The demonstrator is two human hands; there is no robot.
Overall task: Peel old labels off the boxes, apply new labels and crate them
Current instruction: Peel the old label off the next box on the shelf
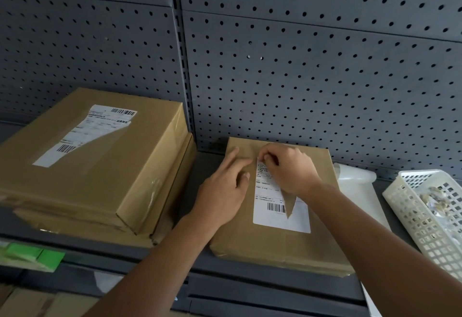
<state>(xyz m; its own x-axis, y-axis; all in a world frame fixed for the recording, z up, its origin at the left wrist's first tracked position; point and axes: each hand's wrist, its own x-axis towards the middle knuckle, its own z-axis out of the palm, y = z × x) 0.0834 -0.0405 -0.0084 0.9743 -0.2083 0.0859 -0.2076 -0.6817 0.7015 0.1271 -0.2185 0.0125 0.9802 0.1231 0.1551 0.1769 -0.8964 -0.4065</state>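
On the shelf (195, 166), left hand (222, 191) presses the box (250, 241), fingers (231, 159) straight; right hand (287, 169) pinches the torn label (280, 219) at its top corner. Advise a slow, low peel.

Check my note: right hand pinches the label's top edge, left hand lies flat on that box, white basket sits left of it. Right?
One error. The head view shows the white basket right of the box, not left. The rest stands: the right hand pinches the label at its top edge, and the left hand lies flat on the box.
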